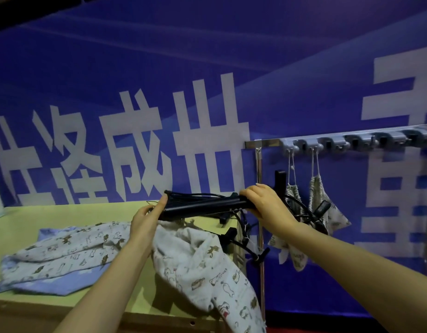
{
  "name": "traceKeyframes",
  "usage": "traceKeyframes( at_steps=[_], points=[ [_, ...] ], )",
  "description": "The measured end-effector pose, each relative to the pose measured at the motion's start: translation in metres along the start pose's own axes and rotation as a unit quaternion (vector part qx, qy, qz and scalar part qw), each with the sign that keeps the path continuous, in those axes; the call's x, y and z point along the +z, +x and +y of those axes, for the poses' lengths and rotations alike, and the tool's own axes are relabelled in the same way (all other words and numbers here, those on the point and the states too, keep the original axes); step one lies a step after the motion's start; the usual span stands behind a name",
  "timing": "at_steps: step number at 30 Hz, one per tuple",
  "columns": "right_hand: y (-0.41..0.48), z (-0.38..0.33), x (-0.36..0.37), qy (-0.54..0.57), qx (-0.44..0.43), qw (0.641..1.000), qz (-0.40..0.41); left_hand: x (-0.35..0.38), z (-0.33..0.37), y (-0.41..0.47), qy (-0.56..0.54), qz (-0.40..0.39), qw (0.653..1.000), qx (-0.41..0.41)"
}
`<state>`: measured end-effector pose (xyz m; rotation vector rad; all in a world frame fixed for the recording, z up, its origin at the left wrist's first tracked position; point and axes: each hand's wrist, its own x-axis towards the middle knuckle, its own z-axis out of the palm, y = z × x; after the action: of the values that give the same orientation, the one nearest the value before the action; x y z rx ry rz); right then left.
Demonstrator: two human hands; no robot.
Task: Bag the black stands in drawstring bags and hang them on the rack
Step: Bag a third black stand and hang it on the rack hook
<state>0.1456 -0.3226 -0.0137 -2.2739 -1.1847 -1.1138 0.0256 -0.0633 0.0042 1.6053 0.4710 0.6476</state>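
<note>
A folded black stand [203,207] is held level in the air above the table's right end. My left hand [146,218] grips its left end and also pinches the mouth of a white patterned drawstring bag [207,265], which hangs down over the table corner. My right hand [263,200] is closed around the stand's right end. Thin black cords trail from the stand. On the metal rack [328,140] at the right, two filled patterned bags [320,212] hang by their strings from grey hooks, black stand parts poking out.
Several flat drawstring bags, white patterned and pale blue [58,258], lie piled on the yellow-green table [20,227]. More black stand parts [234,234] sit at the table's right edge. The rack's upright pole [260,212] stands beside the table. A blue banner fills the background.
</note>
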Motion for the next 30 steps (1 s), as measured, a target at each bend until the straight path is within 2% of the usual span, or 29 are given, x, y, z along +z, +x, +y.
traceKeyframes(
  at_steps=[2, 7, 11, 15, 17, 19, 20, 21, 22, 23, 24, 25, 27, 30],
  points=[
    [0.0, 0.001, 0.0, -0.005, -0.018, 1.0, 0.017, -0.001, -0.01, 0.008, 0.01, -0.012, 1.0, -0.027],
    [0.004, 0.006, 0.001, -0.026, -0.008, 0.999, 0.044, -0.004, -0.009, 0.008, -0.063, -0.059, 0.992, -0.092],
    [0.01, 0.006, 0.003, -0.098, 0.057, 0.989, 0.092, 0.008, -0.007, 0.009, -0.095, -0.079, 0.985, -0.118],
    [0.028, -0.01, 0.007, -0.132, 0.149, 0.968, 0.155, 0.019, -0.006, 0.005, -0.141, -0.045, 0.982, -0.118],
    [0.032, -0.027, 0.007, -0.081, 0.175, 0.965, 0.18, 0.026, -0.005, 0.003, -0.168, -0.033, 0.978, -0.116],
    [0.03, -0.045, 0.009, 0.088, 0.263, 0.944, 0.18, 0.032, -0.005, 0.003, -0.182, -0.031, 0.976, -0.119],
    [0.031, -0.053, 0.009, 0.227, 0.332, 0.9, 0.166, 0.034, -0.002, -0.001, -0.187, -0.026, 0.974, -0.125],
    [0.036, -0.059, 0.008, 0.386, 0.402, 0.819, 0.139, 0.035, -0.003, 0.001, -0.195, -0.031, 0.972, -0.124],
    [0.042, -0.063, 0.007, 0.517, 0.45, 0.72, 0.112, 0.036, -0.001, -0.003, -0.197, -0.028, 0.972, -0.125],
    [0.048, -0.064, 0.006, 0.599, 0.466, 0.643, 0.102, 0.038, -0.002, -0.003, -0.201, -0.037, 0.971, -0.123],
    [0.055, -0.064, 0.004, 0.65, 0.467, 0.589, 0.107, 0.039, -0.001, -0.006, -0.194, -0.044, 0.973, -0.119],
    [0.06, -0.062, 0.002, 0.683, 0.466, 0.549, 0.125, 0.04, -0.001, -0.006, -0.189, -0.053, 0.974, -0.11],
    [0.067, -0.06, -0.003, 0.714, 0.468, 0.494, 0.167, 0.042, 0.003, -0.009, -0.179, -0.081, 0.977, -0.088],
    [0.069, -0.052, -0.014, 0.711, 0.477, 0.464, 0.227, 0.05, 0.014, -0.016, -0.181, -0.133, 0.971, -0.083]
  ],
)
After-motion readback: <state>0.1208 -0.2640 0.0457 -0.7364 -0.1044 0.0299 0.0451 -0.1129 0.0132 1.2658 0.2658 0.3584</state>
